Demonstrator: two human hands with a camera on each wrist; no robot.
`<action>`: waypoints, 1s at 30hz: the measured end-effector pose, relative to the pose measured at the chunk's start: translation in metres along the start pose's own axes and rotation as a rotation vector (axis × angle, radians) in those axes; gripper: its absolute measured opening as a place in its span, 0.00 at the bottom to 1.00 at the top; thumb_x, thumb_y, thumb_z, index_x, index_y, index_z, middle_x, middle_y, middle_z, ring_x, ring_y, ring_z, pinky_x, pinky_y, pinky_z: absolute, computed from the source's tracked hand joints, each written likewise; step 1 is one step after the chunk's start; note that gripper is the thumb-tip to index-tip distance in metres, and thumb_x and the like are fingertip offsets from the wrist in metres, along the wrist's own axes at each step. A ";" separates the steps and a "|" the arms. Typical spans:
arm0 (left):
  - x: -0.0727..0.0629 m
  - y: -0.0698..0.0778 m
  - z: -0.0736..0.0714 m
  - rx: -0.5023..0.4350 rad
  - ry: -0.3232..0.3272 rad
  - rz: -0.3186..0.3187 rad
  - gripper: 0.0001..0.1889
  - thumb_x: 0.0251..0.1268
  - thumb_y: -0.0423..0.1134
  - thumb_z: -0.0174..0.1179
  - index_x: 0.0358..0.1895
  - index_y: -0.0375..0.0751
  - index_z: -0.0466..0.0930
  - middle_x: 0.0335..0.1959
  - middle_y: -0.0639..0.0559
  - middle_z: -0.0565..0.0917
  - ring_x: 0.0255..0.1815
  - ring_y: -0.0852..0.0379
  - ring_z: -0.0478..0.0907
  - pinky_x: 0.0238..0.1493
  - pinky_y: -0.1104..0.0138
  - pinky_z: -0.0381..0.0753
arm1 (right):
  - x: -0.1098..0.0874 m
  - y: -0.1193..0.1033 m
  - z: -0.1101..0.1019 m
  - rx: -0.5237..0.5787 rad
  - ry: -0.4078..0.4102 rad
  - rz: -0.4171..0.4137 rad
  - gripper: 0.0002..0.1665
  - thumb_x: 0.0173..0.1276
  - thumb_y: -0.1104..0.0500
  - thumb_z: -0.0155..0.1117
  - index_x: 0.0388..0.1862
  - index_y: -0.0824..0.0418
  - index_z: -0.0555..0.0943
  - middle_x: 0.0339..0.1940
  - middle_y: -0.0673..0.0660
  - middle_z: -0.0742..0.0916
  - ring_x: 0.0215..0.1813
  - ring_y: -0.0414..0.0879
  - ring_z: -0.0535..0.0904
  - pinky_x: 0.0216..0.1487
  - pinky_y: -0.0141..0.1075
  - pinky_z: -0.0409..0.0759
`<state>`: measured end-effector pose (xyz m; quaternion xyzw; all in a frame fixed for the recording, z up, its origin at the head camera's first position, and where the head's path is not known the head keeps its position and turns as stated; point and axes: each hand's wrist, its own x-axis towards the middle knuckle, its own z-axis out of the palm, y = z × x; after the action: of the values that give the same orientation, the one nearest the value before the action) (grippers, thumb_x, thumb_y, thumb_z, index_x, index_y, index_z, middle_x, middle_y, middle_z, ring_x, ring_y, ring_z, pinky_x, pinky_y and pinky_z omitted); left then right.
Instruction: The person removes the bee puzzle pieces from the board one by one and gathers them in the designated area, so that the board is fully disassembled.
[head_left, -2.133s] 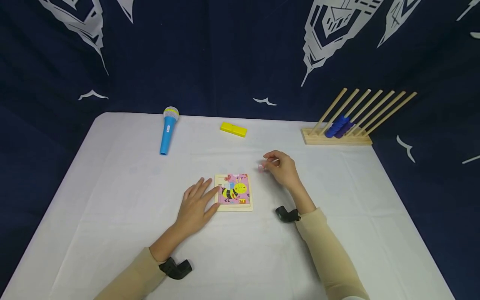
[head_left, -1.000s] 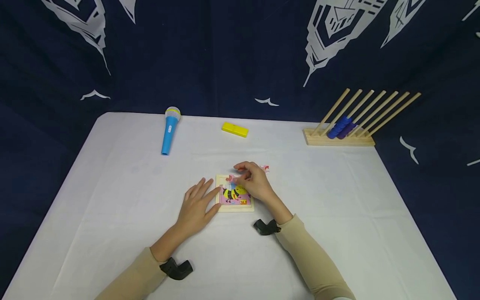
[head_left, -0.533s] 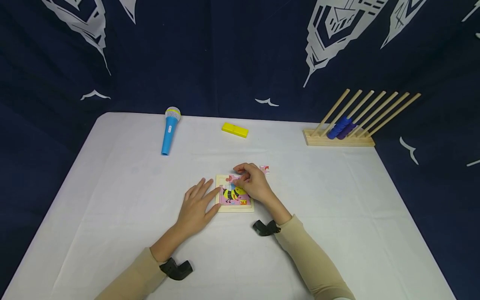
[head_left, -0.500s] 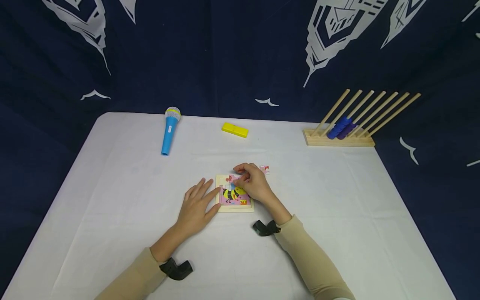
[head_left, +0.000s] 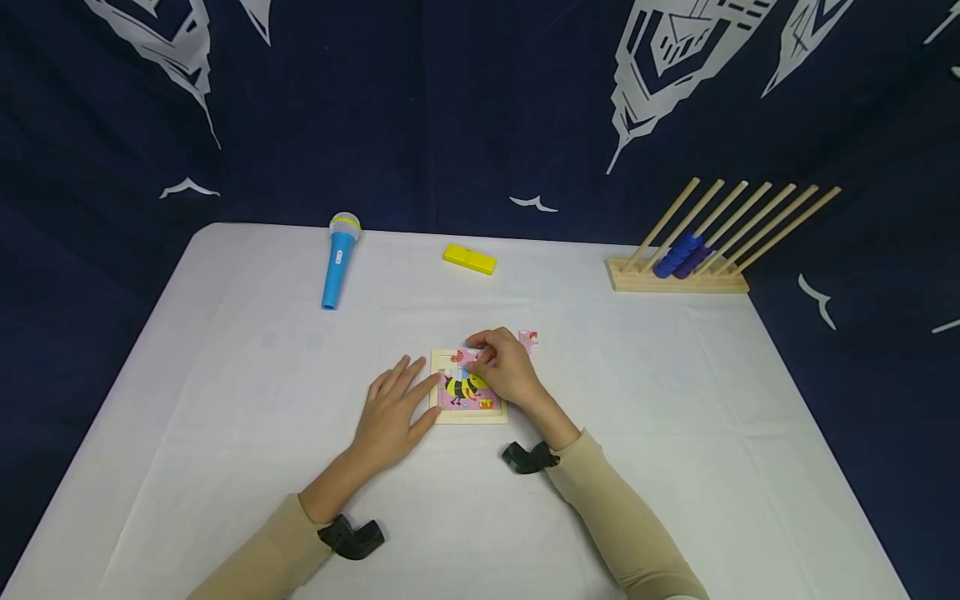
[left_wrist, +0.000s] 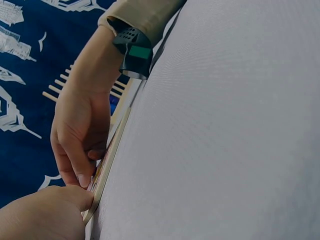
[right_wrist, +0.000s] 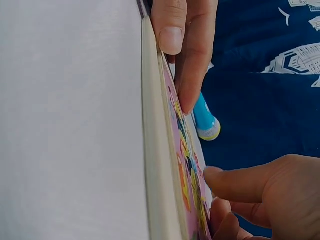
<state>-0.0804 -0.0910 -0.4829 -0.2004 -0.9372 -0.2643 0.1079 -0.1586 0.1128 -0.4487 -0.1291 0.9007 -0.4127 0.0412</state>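
A small square jigsaw puzzle (head_left: 470,398) with a cartoon bee on pink lies in a pale wooden frame on the white table. My left hand (head_left: 386,421) rests at its left edge, fingers spread and nearly straight, fingertips over the rim. From the upper right my right hand (head_left: 512,367) reaches over the puzzle, thumb and curled fingers pinching at a pink puzzle piece near the top. In the right wrist view the right thumb (right_wrist: 235,184) touches the picture's far side; the fingers partly hide the piece. Just beyond the right hand lies a loose pink puzzle piece (head_left: 528,339).
Farther back stand or lie a blue toy microphone (head_left: 339,262), a yellow block (head_left: 469,259) and a wooden peg rack (head_left: 678,283) with blue and purple rings. A dark patterned cloth (head_left: 375,108) hangs behind the table.
My right hand moved left from beside the loose pink piece to the puzzle's top, leaving that piece on the table. Over the last second it has barely shifted; my left hand stays put.
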 end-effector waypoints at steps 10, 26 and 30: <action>0.001 -0.001 0.000 -0.001 0.004 0.004 0.24 0.64 0.45 0.63 0.63 0.43 0.77 0.70 0.37 0.70 0.75 0.37 0.59 0.68 0.41 0.57 | 0.000 -0.001 0.003 -0.078 0.014 -0.019 0.13 0.61 0.66 0.70 0.46 0.65 0.85 0.41 0.59 0.80 0.35 0.45 0.74 0.37 0.32 0.70; 0.001 -0.001 0.001 -0.016 -0.001 -0.005 0.24 0.64 0.45 0.63 0.63 0.42 0.78 0.70 0.36 0.70 0.75 0.37 0.59 0.69 0.41 0.57 | -0.001 -0.004 -0.001 0.004 0.020 -0.058 0.03 0.65 0.67 0.65 0.37 0.62 0.82 0.30 0.55 0.80 0.30 0.43 0.71 0.31 0.29 0.68; 0.001 0.000 0.002 -0.010 0.000 -0.007 0.25 0.64 0.46 0.64 0.63 0.42 0.77 0.70 0.37 0.70 0.75 0.37 0.58 0.69 0.41 0.57 | -0.001 -0.007 -0.011 0.090 0.005 -0.064 0.02 0.67 0.66 0.64 0.37 0.62 0.82 0.27 0.55 0.79 0.29 0.44 0.70 0.29 0.29 0.67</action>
<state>-0.0811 -0.0902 -0.4841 -0.1977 -0.9366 -0.2693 0.1059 -0.1586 0.1166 -0.4358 -0.1547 0.8768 -0.4542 0.0317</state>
